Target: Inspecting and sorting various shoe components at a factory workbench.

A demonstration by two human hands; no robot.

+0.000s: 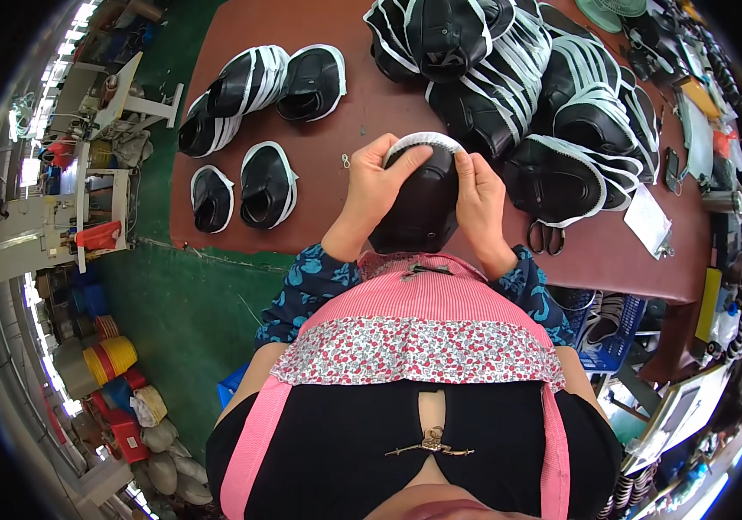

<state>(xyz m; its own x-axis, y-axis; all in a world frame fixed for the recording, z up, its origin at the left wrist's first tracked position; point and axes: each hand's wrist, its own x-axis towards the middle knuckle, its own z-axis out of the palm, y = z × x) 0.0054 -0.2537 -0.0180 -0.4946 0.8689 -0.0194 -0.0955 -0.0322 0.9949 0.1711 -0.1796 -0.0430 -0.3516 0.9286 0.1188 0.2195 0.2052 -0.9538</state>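
A black shoe upper (419,204) with a white edge strip is held up in front of my apron, over the near edge of the red-brown table. My left hand (379,180) grips its left side, the thumb lying across the black surface near the white rim. On the other side my right hand (480,198) pinches the rim between thumb and fingers. Stacks of similar black uppers (553,179) with white edges lie just beyond and to the right of my right hand. Two single uppers (268,186) rest on the table to my left.
More nested uppers (245,81) sit at the table's far left. Black-handled scissors (545,237) lie near the right front edge, beside a white paper (647,220). A blue crate (611,334) stands below the table on the right. Green floor (182,303) shows at left.
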